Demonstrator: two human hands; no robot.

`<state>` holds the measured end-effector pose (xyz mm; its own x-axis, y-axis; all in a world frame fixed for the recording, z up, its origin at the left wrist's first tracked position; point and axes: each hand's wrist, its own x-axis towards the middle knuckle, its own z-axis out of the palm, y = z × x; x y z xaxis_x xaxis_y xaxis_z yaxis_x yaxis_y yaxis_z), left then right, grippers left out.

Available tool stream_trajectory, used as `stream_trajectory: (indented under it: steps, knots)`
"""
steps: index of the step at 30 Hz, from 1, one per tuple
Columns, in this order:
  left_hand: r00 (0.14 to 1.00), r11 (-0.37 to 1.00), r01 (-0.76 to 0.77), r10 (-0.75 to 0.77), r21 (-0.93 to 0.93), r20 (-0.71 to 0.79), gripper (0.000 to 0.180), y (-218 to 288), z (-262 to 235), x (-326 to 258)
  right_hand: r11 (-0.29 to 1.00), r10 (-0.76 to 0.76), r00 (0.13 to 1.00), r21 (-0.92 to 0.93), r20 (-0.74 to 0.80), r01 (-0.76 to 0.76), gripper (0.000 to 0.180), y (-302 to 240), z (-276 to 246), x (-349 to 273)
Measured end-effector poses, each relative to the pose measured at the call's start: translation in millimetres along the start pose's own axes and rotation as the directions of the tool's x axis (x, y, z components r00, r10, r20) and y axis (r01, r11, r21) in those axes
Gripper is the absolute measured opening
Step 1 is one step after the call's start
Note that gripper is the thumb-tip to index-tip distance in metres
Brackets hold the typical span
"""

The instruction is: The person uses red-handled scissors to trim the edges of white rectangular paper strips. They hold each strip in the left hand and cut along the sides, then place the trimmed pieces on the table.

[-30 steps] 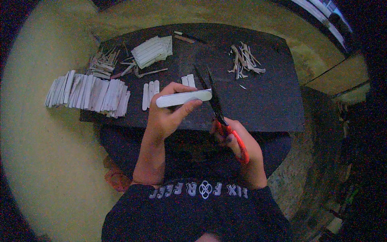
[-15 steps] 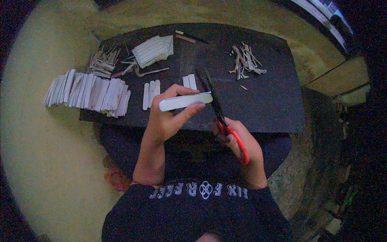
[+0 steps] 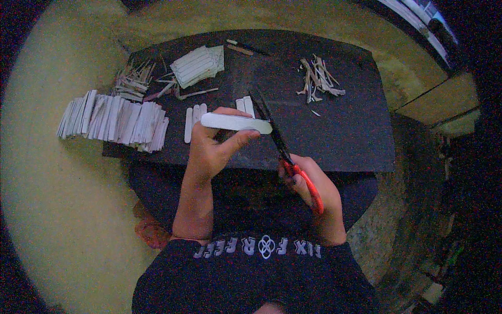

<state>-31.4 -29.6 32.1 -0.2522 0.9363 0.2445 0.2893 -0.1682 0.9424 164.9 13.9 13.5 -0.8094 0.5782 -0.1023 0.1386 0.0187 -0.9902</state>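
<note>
**Left hand grips one white strip, right hand works the scissors**

Left hand [image 3: 212,152] is closed on one white strip [image 3: 235,122], thumb below and fingers above, holding it level over the near half of the black board [image 3: 355,131]. Right hand [image 3: 308,183] is closed through the red handles of one pair of scissors [image 3: 285,152]; the dark blades point away from the person and stand open, meeting the strip's right end.

Going left to right along the board: at the left edge, one long row of white strips [image 3: 112,119] stands on edge, overhanging the near left corner; too many and too tightly packed to count. Behind it near the far left corner lies one loose heap of thin trimmings [image 3: 130,83]. Next comes one stack of white sheets [image 3: 196,65] by the far edge. Just beyond the held strip lie about five short strips [image 3: 194,118], three to the left of the hand and two behind it. Two small sticks [image 3: 241,48] sit at the far edge. Toward the far right is a second heap of trimmings [image 3: 318,78].
</note>
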Motion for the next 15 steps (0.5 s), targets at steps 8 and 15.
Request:
stream_trajectory:
  steps: [8,15]
  knots:
    - [0.994,0.995,0.064,-0.070,-0.071,-0.089,0.017,1,5,-2,0.999,-0.002,1.000,-0.040,0.008,0.002,0.060,3,-3,-3]
    - [0.993,0.991,0.060,-0.072,-0.123,-0.093,0.018,-6,6,-2,0.997,-0.036,0.999,-0.063,0.040,0.038,0.039,-8,-5,-5]
